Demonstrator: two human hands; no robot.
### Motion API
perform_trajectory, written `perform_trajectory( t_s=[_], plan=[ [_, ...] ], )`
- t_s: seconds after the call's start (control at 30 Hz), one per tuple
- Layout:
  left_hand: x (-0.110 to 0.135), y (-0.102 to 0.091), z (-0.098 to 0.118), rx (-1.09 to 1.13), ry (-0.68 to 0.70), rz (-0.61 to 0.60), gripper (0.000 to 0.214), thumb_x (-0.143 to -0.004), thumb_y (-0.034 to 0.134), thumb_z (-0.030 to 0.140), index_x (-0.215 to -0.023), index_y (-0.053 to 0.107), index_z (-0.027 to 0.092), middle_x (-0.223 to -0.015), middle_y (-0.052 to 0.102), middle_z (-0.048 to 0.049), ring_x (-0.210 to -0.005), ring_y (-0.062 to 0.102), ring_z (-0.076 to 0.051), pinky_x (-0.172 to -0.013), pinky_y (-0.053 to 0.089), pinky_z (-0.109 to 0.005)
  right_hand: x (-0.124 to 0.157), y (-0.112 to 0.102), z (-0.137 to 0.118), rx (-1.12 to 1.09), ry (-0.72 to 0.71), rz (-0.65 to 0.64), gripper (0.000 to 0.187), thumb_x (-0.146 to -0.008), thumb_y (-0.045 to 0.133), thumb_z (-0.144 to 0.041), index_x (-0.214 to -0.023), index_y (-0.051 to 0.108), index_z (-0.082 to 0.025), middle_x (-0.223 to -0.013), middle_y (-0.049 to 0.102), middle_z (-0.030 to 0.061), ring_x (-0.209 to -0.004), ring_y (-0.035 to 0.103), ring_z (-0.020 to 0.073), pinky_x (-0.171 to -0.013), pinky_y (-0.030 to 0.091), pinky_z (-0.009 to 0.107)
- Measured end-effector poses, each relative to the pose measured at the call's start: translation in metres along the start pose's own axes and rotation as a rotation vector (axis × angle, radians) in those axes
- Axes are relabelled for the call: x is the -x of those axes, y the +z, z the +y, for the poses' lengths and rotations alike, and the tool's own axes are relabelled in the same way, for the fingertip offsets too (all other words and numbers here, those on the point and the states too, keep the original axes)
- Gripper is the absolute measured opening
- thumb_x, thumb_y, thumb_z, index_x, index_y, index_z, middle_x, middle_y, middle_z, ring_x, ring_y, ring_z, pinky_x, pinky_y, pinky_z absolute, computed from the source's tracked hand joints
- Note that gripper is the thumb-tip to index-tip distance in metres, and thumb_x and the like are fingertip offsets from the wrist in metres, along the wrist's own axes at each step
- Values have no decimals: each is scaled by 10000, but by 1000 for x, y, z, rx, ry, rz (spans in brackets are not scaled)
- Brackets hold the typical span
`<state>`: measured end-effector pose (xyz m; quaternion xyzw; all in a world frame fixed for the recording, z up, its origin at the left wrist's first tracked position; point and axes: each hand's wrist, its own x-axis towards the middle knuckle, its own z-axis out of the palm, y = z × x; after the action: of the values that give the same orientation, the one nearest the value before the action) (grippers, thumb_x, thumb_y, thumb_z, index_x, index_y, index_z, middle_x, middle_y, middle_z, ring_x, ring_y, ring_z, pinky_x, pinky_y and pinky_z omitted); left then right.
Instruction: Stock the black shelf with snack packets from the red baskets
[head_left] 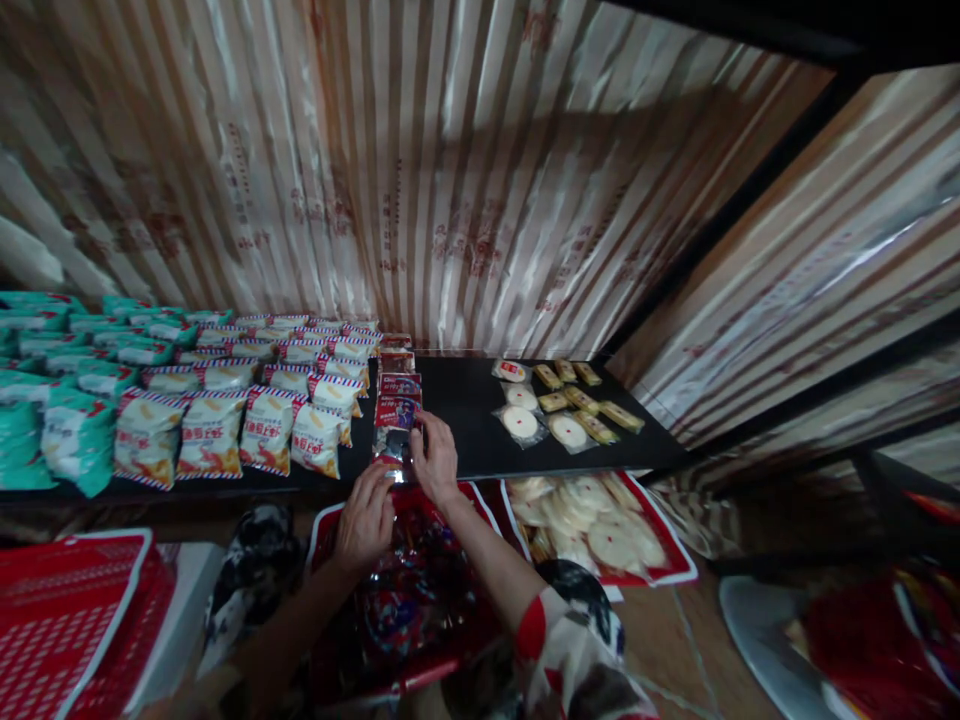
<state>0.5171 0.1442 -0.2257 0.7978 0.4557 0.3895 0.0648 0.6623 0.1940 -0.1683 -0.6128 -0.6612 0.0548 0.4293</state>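
Note:
My left hand (365, 520) and my right hand (435, 458) both grip a small dark red snack packet (395, 447) at the front edge of a black shelf (465, 420). The packet lies at the near end of a row of like red packets (397, 385) that runs back toward the wall. Below my hands stands a red basket (409, 585) filled with more shiny red packets.
Rows of white-and-orange snack bags (225, 425) and teal bags (52, 430) fill the shelf's left. Round white cakes (521, 420) and yellow bars (585, 400) lie at the right. A second red basket (596, 525) holds round cakes. An empty red basket (67, 620) sits lower left.

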Motion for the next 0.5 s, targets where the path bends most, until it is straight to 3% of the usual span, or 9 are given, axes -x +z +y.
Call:
perform_trajectory(
  t_s=[0.13,0.23,0.4,0.5],
  plan=[
    [60,-3,11,62,-59,-261,330,-838,338,132,-1019,614,153,-1118,612,-117,-1087,558,-202,-956,469,-372,71,-15,8,-168,128,48,254,-902,378,-286,-1019,574,-175,-939,641,75,-878,592,173,-816,472,314],
    [95,2,13,-11,-230,-485,388,-797,380,108,-1120,588,164,-1276,530,-128,-1213,476,-230,-1001,425,-396,123,-14,26,-135,214,-112,235,-880,395,-246,-972,598,-173,-918,655,77,-870,607,180,-816,482,314],
    [99,16,4,-214,-473,-727,490,-766,450,139,-1251,499,89,-1402,406,-178,-1344,291,-298,-1084,277,-435,158,1,51,33,257,-429,284,-805,449,-133,-990,664,-150,-1011,677,112,-998,593,228,-917,452,358],
    [94,24,-6,-232,-497,-773,490,-799,408,153,-1281,476,95,-1353,476,-171,-1296,378,-285,-1045,321,-411,161,6,53,23,259,-561,315,-805,471,-125,-1054,662,-151,-1080,672,105,-1066,579,219,-959,428,331]
  ],
)
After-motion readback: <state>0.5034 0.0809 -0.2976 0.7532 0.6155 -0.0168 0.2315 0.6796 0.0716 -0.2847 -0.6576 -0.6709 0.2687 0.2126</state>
